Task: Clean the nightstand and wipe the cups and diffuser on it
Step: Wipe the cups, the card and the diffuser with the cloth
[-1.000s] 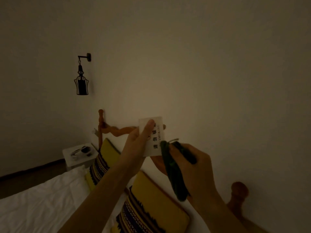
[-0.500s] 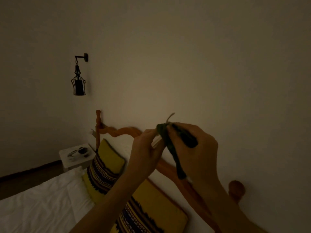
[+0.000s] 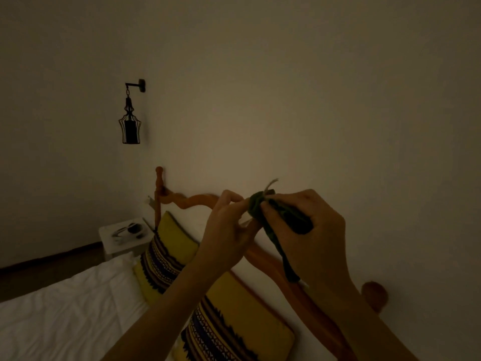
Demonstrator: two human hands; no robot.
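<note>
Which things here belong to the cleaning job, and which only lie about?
Job: dark green cloth gripped by both hands, left, right; small white nightstand.
Just there: yellow patterned pillows, black cage wall lamp, orange wooden headboard, white bedsheet.

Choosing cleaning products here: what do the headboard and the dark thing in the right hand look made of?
Headboard: probably wood with a smooth orange-brown finish, judging by its carved curves and turned knobs. Dark green cloth, gripped by the right hand: soft fabric, since it bunches and hangs limp.
</note>
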